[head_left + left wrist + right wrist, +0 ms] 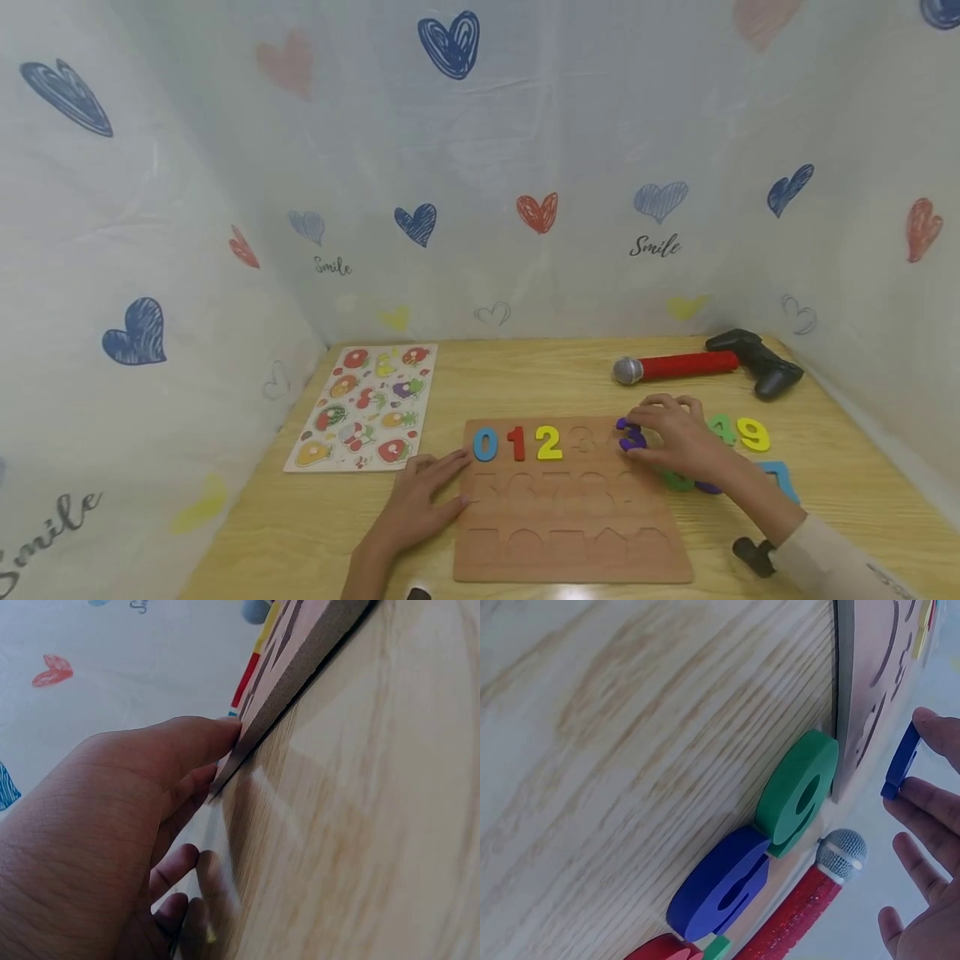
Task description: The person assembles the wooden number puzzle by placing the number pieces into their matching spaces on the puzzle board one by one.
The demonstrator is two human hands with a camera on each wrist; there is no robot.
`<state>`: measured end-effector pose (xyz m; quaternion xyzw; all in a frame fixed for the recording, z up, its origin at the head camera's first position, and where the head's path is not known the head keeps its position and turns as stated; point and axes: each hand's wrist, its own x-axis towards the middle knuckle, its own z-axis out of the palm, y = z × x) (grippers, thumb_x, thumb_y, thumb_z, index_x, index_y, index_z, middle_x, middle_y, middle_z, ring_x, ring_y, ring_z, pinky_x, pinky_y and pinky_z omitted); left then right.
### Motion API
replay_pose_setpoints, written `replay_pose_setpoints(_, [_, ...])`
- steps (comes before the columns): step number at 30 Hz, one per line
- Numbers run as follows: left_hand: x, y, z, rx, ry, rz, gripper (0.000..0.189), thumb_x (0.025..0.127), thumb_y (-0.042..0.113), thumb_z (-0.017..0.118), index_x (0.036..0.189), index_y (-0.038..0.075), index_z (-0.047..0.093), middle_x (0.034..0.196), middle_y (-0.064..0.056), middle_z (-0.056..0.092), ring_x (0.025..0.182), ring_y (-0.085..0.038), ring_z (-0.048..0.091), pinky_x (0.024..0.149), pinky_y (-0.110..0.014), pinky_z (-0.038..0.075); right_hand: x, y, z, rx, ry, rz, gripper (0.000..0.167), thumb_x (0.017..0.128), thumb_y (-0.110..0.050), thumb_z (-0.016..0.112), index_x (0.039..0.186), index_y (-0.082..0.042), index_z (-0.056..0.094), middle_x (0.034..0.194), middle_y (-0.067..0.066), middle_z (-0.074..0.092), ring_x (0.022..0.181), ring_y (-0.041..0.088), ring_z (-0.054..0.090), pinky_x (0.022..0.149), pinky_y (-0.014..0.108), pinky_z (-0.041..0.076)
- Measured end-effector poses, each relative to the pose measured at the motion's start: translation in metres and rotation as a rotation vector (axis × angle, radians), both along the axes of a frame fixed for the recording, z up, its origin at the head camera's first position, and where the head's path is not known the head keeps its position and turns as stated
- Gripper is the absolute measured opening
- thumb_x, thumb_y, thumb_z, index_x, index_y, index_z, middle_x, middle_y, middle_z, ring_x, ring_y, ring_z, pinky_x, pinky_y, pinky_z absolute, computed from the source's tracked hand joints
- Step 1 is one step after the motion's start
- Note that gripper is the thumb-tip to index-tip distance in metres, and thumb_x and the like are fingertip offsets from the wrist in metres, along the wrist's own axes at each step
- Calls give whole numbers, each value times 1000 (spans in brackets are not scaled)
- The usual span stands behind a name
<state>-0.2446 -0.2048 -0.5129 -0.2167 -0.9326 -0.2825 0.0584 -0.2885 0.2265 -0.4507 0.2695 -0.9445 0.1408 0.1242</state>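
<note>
A wooden number puzzle board [573, 569] lies on the table, with a blue 0 [477, 445], a red 1 [517, 443] and a yellow 2 [550, 443] in its top row. Between thumb and fingertips my right hand [678, 437] pinches a purple number 3 [901, 761], raised above the board's upper right part. My left hand [420, 502] touches the left edge of the board with fairly straight fingers. In the left wrist view, the thumb [202, 739] rests against that edge.
Loose numbers lie right of the board, among them a yellow 9 [753, 434], a blue piece [782, 479] and a green piece [799, 791]. Behind them are a red microphone [682, 365] and a black game controller [757, 362]. A fruit puzzle board [311, 454] lies at left.
</note>
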Motion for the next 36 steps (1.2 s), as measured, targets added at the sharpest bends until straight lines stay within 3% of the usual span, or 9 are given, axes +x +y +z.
replay_pose_setpoints(16, [1,0,1,15,0,-5,54,93,48,65,144,30,56,151,14,47,124,-22,36,97,-57,33,-5,-22,-4,59,-15,-22,39,77,-35,86,108,-15,75,105,-2,71,115,33,52,93,66,25])
replay_pose_setpoints(36, [2,1,4,-1,-26,11,54,93,48,65,144,32,55,151,17,46,123,-18,35,96,-52,32,-5,-38,-4,56,-23,26,41,79,-36,84,112,-13,74,107,-2,71,116,31,51,94,63,24])
